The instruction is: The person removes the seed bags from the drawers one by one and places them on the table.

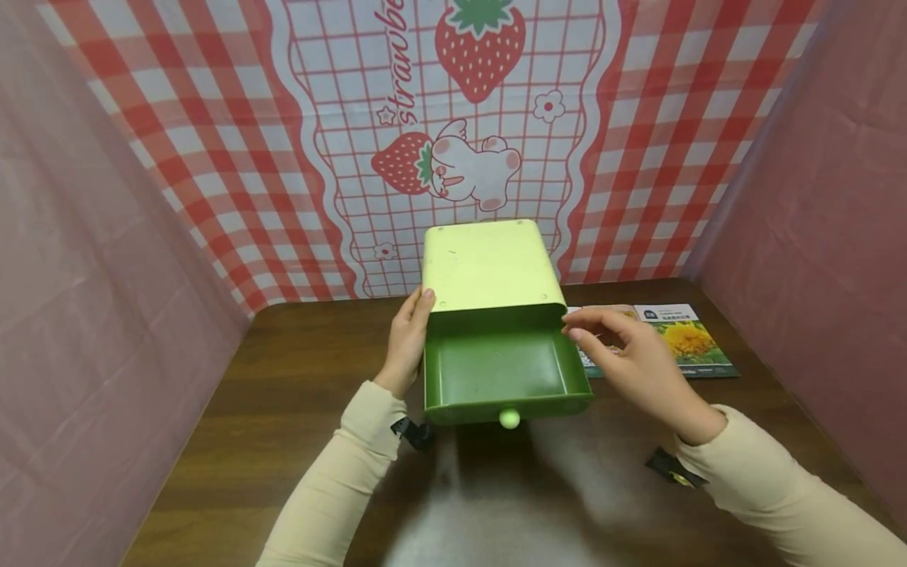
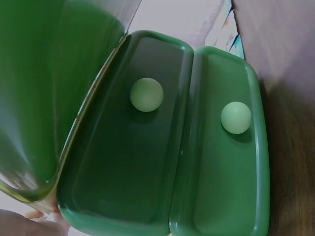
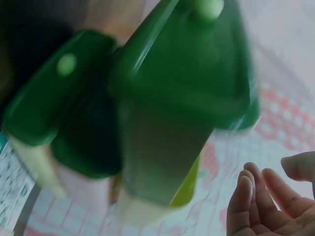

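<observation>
Head cam: green drawer (image 1: pixel 505 370), empty inside.

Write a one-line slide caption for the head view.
Left hand steadies a pale cabinet; its green drawer stands open, right hand hovering beside.

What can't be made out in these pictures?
- Booklet print: too small in the head view, and the right hand covers part.
- Lower drawers: the head view shows only the open drawer.
- Left hand: cut off by the left wrist view's bottom edge.
- Right wrist view: the drawers are blurred.
</observation>
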A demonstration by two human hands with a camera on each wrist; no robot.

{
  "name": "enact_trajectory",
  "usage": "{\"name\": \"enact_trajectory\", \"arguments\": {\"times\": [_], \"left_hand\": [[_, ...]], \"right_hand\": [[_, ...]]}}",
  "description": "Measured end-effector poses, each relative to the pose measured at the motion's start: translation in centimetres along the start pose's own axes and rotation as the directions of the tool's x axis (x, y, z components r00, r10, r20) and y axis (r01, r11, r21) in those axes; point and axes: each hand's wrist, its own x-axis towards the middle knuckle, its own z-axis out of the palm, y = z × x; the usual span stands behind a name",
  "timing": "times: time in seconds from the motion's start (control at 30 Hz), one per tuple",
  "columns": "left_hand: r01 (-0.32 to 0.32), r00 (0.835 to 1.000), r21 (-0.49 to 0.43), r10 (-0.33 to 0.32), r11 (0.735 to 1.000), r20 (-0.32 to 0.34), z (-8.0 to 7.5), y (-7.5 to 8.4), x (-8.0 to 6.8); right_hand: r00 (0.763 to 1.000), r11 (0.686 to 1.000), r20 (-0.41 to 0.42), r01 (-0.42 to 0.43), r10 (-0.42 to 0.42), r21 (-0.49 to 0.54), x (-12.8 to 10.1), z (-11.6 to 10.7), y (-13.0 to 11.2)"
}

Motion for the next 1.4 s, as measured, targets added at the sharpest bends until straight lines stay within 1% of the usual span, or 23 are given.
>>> {"name": "enact_trajectory", "arguments": {"times": [0.1, 0.2, 0.33, 0.43, 0.53, 0.67, 0.77, 0.83, 0.9, 1.03, 1.1, 1.2, 1.4], "left_hand": [[0.001, 1.000, -0.013, -0.001, 1.000, 0.000, 0.0, 0.0, 0.0], [0.001, 1.000, -0.027, -0.001, 1.000, 0.003, 0.0, 0.0, 0.0], [0.004, 1.000, -0.041, -0.004, 0.999, 0.010, 0.1, 0.1, 0.0], [0.001, 1.000, -0.030, -0.001, 1.000, 0.007, 0.1, 0.1, 0.1], [-0.005, 1.000, -0.015, 0.006, 1.000, 0.005, 0.1, 0.1, 0.1], [-0.007, 1.000, -0.012, 0.007, 1.000, 0.003, 0.1, 0.1, 0.2], [-0.008, 1.000, -0.012, 0.008, 1.000, -0.001, 0.1, 0.1, 0.2], [-0.009, 1.000, -0.013, 0.009, 1.000, -0.003, 0.1, 0.1, 0.2], [-0.007, 1.000, -0.014, 0.007, 1.000, -0.004, 0.1, 0.1, 0.1], [0.001, 1.000, -0.014, -0.001, 1.000, -0.006, 0.0, 0.0, 0.1], [0.003, 1.000, -0.015, -0.003, 1.000, -0.008, 0.0, 0.0, 0.1], [-0.005, 1.000, -0.019, 0.005, 1.000, -0.006, 0.1, 0.0, 0.1], [-0.001, 1.000, -0.005, 0.001, 1.000, -0.008, 0.0, -0.1, 0.0]], "right_hand": [[0.998, 0.997, 0.030, 0.050, -0.051, 0.055, -0.9, 0.5, -1.4], [0.993, 0.988, 0.052, 0.103, -0.110, 0.114, -1.8, 0.9, -2.3], [0.983, 0.977, 0.089, 0.149, -0.163, 0.152, -2.9, 1.5, -3.1], [0.978, 0.971, 0.121, 0.147, -0.172, 0.188, -3.7, 2.0, -3.5], [0.976, 0.960, 0.136, 0.134, -0.171, 0.247, -4.4, 2.5, -3.5], [0.979, 0.954, 0.159, 0.075, -0.125, 0.290, -5.4, 3.4, -3.0], [0.978, 0.945, 0.205, -0.020, -0.050, 0.328, -6.1, 4.1, -2.3], [0.971, 0.927, 0.240, -0.089, -0.001, 0.365, -6.4, 4.7, -1.9], [0.964, 0.907, 0.263, -0.141, 0.035, 0.397, -6.7, 5.3, -1.5], [0.950, 0.871, 0.299, -0.218, 0.087, 0.440, -6.9, 6.6, -0.9], [0.937, 0.848, 0.325, -0.271, 0.125, 0.455, -6.9, 7.1, -0.7], [0.910, 0.807, 0.374, -0.355, 0.182, 0.472, -6.9, 7.8, -0.5], [0.861, 0.707, 0.438, -0.478, 0.260, 0.521, -6.8, 9.3, -0.3]]}}
